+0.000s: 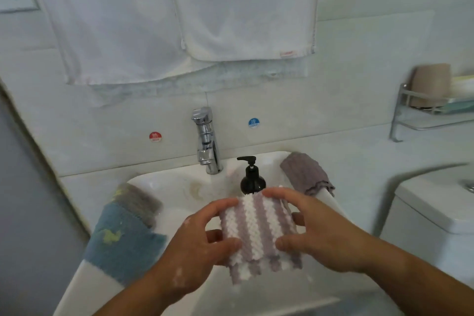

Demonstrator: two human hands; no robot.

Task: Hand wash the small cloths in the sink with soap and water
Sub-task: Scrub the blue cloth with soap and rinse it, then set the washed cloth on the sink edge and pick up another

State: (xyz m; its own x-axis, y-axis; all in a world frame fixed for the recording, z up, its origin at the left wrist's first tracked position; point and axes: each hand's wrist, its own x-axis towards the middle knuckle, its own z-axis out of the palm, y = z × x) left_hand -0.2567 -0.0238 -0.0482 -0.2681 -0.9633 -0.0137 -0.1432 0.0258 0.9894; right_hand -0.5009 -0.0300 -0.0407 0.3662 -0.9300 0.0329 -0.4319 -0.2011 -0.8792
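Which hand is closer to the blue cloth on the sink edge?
Left. The left hand holds the striped cloth just beside the blue cloth; the right hand holds the striped cloth's far side.

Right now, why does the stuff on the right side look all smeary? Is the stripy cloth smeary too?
In the head view the toilet tank and wall rack at the right edge are smeared, probably by camera motion; the striped cloth in the middle looks fairly sharp; the light is dim and bluish; the tap shows small bright glints.
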